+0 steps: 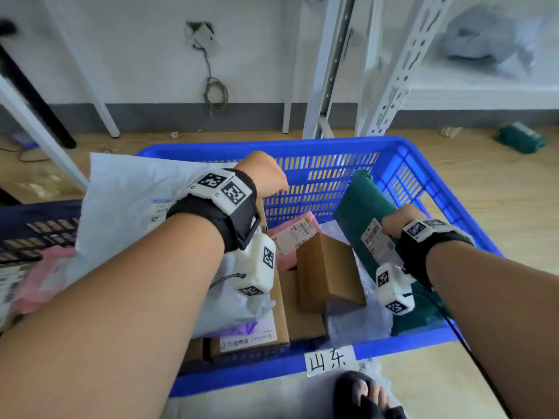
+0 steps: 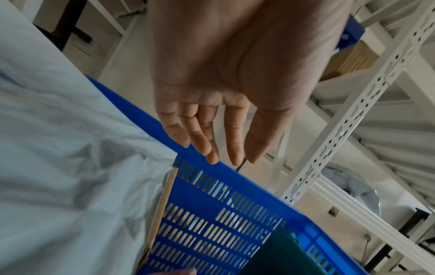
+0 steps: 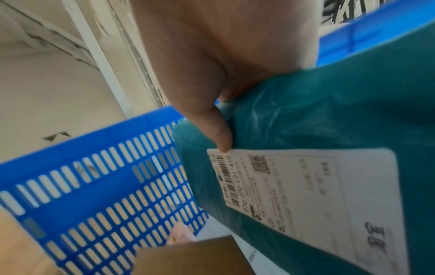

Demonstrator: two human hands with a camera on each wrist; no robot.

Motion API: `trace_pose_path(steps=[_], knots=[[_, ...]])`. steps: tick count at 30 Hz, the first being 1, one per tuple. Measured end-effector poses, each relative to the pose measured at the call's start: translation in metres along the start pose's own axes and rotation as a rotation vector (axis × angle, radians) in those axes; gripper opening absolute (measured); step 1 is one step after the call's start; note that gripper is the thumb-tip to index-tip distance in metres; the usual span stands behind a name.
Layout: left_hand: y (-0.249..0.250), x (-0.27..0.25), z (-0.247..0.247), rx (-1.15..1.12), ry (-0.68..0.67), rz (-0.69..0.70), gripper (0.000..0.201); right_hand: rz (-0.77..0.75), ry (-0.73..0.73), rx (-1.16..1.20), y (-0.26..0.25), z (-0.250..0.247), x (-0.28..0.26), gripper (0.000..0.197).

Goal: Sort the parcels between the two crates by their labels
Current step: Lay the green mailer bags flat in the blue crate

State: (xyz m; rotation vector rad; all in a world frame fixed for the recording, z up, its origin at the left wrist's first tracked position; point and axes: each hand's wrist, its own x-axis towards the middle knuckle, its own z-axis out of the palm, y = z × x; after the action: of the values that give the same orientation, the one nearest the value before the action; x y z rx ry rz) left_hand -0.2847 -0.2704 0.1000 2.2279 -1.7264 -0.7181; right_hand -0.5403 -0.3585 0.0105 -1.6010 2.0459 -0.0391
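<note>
The right hand [image 3: 212,61] grips the teal parcel [image 3: 317,115] with the thumb [image 3: 219,130] pressed just beside its shipping label [image 3: 306,195], which leaves the print exposed, probably for reading. The parcel leans inside the blue crate [image 1: 302,146], above the brown boxes [image 1: 329,270]. The left hand [image 2: 219,89] holds nothing; its fingers [image 2: 212,145] hang straight over the crate's far rim, with the large grey mailer [image 2: 58,148] just beside them, possibly the next pick.

plastic crate [image 1: 326,167] (slotted), glossy teal parcel [image 3: 317,115]
</note>
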Motion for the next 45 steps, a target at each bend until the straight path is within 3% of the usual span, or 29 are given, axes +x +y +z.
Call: trace_pose_path(steps=[4, 10, 12, 14, 19, 25, 29, 33, 45], knots=[[-0.002, -0.018, -0.019, -0.149, 0.031, -0.051, 0.013, -0.058, 0.154, 0.003, -0.019, -0.031, -0.041, 0.021], [-0.012, -0.054, -0.030, -0.367, 0.048, -0.175, 0.006, -0.181, 0.242, 0.350, -0.048, -0.059, -0.089, 0.022], [-0.017, -0.065, -0.031, -0.397, 0.030, -0.182, 0.014, -0.224, 0.256, 0.507, -0.060, -0.064, -0.098, 0.026], [-0.023, -0.072, -0.031, -0.480, 0.046, -0.212, 0.018, -0.264, 0.226, 0.654, -0.071, -0.065, -0.109, 0.032], [-0.035, -0.084, -0.030, -0.744, 0.095, -0.290, 0.025, -0.331, 0.078, 0.970, -0.094, -0.056, -0.134, 0.021], [-0.033, -0.084, -0.027, -0.976, -0.053, -0.230, 0.039, -0.323, -0.140, 1.171, -0.104, -0.043, -0.143, 0.022], [-0.032, -0.084, -0.031, -1.195, -0.049, -0.161, 0.032, -0.333, -0.272, 1.239, -0.105, -0.035, -0.146, 0.024], [-0.043, -0.083, -0.036, -1.225, 0.018, -0.129, 0.027, -0.364, -0.328, 1.194, -0.104, -0.028, -0.147, 0.027], [-0.055, -0.085, -0.040, -1.238, 0.037, -0.114, 0.028, -0.419, -0.388, 1.135, -0.106, -0.027, -0.149, 0.021]])
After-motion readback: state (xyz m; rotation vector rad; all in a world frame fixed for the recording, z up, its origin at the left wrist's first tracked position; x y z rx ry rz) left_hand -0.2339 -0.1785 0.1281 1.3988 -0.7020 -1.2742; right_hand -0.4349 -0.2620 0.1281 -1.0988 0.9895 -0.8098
